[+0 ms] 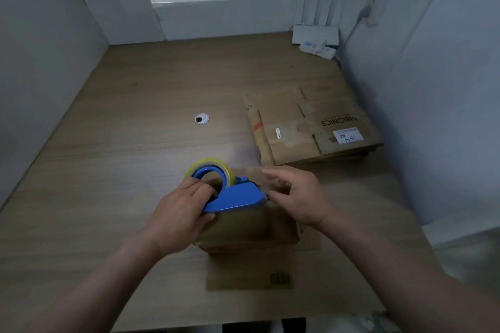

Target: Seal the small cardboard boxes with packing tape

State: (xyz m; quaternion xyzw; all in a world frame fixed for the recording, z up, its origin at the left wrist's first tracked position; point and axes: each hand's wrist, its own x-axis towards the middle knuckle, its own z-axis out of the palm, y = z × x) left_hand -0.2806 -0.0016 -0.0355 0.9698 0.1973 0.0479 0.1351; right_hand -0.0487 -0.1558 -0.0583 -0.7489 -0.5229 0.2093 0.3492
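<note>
- The small brown cardboard box stands at the near middle of the pale wooden table. The blue plastic tape dispenser and its yellowish tape roll rest on top of it.
- The left hand grasps the dispenser, fingers curled into its ring. The right hand is released, fingers loosely spread beside the dispenser's nose.
- The light box could slide or tip when tape is pulled, because the right hand does not plainly pin it down.
- The strip could run askew or wrinkle if the flaps spring apart.
- The top seam and any tape end are hidden under the hands and dispenser. Blur leaves it unclear whether the right hand touches the box.
- The stack of flattened cardboard lies well apart to the right.
</note>
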